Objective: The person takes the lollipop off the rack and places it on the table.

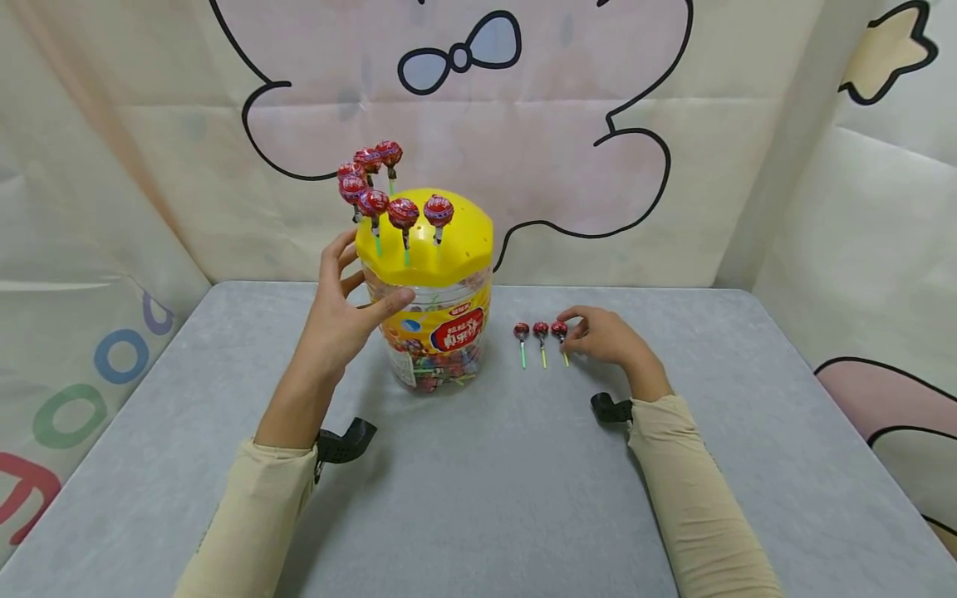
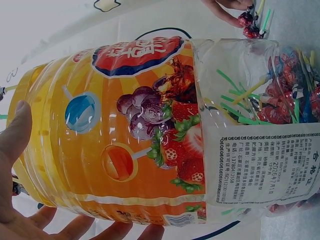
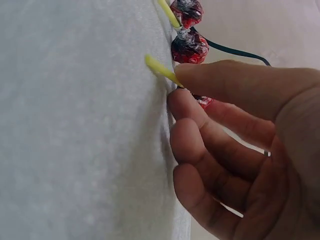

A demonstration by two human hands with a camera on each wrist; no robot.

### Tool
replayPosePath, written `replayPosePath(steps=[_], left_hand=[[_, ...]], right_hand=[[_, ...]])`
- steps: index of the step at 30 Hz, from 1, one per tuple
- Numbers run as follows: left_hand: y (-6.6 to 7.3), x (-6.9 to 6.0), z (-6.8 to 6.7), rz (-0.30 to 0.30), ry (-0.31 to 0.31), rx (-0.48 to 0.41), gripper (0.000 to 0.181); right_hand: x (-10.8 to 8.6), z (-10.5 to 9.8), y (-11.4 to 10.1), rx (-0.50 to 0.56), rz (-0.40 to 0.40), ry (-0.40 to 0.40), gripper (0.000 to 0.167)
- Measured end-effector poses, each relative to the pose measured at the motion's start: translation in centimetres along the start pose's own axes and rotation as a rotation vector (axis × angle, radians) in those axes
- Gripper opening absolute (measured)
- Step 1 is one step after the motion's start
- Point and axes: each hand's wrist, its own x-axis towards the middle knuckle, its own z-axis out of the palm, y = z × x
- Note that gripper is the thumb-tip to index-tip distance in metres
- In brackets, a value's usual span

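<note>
The right hand (image 1: 607,336) pinches a lollipop (image 1: 559,330) at the end of a row on the grey counter (image 1: 486,498), red head away from the person, yellow stick nearward. The left hand (image 1: 345,311) clasps the upright jar (image 1: 458,332). A cartoon-printed backdrop (image 1: 561,174) hangs behind.

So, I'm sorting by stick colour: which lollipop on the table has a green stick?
The left lollipop, farthest from the right hand; the middle one and right one have yellow sticks.

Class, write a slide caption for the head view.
Left hand holds a jar, lollipops standing in its yellow lid; the right hand pinches the rightmost lollipop of three on the table.
</note>
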Motion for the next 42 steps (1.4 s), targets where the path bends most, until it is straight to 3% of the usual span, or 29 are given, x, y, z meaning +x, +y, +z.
replayPosePath(steps=[9,16,21,25,28,34,42], left_hand=[[0.2,0.1,0.0,-0.012,0.000,0.009,0.093],[-0.6,0.5,-0.7,0.013,-0.008,-0.004,0.089],[-1.9,1.4,-2.0,0.050,-0.031,-0.085,0.073],[-2.7,2.2,-2.2,0.030,-0.098,-0.132,0.070],[-3.0,2.6,-2.2,0.033,-0.155,-0.145,0.072],[-2.9,2.6,-2.4,0.079,-0.201,-0.203,0.072],[-1.7,1.7,-0.9,0.042,-0.093,-0.243,0.073]], right_hand=[[0.1,-0.3,0.1,-0.004,-0.020,0.037,0.048],[-0.7,-0.9,-0.8,-0.019,-0.076,0.087,0.045],[-2.3,-2.3,-4.7,0.065,-0.202,0.191,0.044],[-4.7,-2.5,-9.7,0.214,-0.358,0.269,0.050],[-6.3,-1.8,-12.8,0.301,-0.453,0.271,0.056],[-7.5,-0.2,-15.5,0.347,-0.449,0.284,0.062],[-7.0,0.1,-16.1,0.352,-0.429,0.368,0.065]])
